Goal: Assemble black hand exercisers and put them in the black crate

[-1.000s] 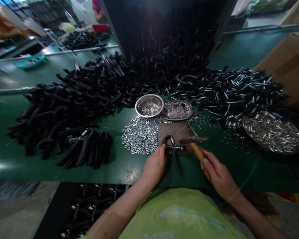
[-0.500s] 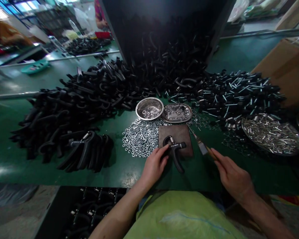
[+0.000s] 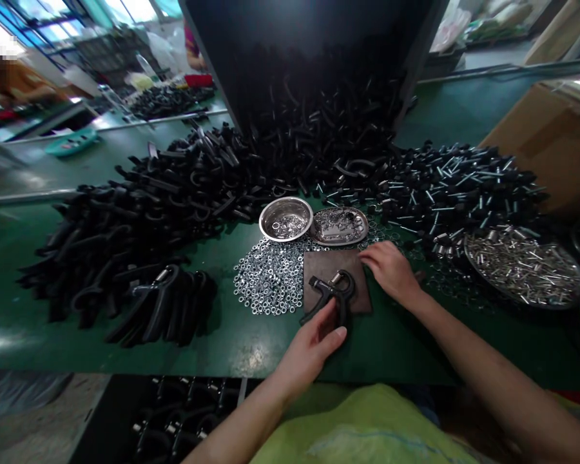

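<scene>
The dim workroom reached back to a person in an orange top (image 3: 31,85) at the far left. Across the view ran a long green table (image 3: 236,351), with a brown cardboard box (image 3: 541,145) on its right and a heap of black curved plastic handles (image 3: 149,190) over its left and far parts. Toward the right edge was a pile of black-headed metal bolts (image 3: 454,180); nearer the middle, a round steel bowl (image 3: 276,209) stood beside an oval steel dish (image 3: 336,232), loose silver nuts (image 3: 270,277) spread before them.

Near the middle of the table's near edge lay a dark, flat square plate (image 3: 314,261), bearing a black spring hand grip (image 3: 329,287). This had been turned since a second earlier: its knob (image 3: 314,281) pointed toward the plate's left edge, not its right. The left hand (image 3: 309,351) lightly grasped one handle. The right hand (image 3: 394,274) seemed to have given up the wooden-handled hammer, no longer plainly visible, and was at the plate's far right corner; whether it pinched anything could not be told. Hammering had apparently paused for handling of the same piece.
</scene>
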A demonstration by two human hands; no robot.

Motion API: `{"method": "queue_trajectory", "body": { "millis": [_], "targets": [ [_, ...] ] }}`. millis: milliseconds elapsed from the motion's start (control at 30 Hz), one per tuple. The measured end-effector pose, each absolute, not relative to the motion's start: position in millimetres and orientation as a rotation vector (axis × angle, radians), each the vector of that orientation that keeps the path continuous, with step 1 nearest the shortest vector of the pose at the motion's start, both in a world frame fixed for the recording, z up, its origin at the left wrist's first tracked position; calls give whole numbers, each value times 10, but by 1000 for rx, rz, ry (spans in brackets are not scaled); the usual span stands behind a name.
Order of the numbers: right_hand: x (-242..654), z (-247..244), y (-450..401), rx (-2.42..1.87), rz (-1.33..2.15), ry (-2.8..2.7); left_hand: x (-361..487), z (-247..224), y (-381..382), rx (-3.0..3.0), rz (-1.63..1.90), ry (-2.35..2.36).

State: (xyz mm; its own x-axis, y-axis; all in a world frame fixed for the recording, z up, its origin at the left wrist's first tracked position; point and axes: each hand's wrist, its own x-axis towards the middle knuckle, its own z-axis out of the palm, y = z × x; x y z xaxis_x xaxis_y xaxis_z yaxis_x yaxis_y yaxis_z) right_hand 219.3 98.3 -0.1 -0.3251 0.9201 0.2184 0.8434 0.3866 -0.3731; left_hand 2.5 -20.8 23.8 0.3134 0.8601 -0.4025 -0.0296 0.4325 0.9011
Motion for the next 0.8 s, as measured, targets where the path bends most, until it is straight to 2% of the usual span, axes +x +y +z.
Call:
{"method": "queue_trajectory", "body": {
  "millis": [133,267,400,533,800],
  "targets": [
    [1736,-32,1665,-1491,320,-2443,-108,326,72,1402,740,1269],
    [1542,-127,1950,-1508,357,-2514,-138,205,671,1892,754,1483],
    [1594,-171,1943,-1555,370,-2495,37,47,1303,2285,453,1633],
    [1729,-167,1904,-1601,405,-2399,320,-55,1661,2363,227,1788],
    [1913,-130,1851,-1582,624,-2066,519,-139,1833,2298,200,1958]
  ]
}}
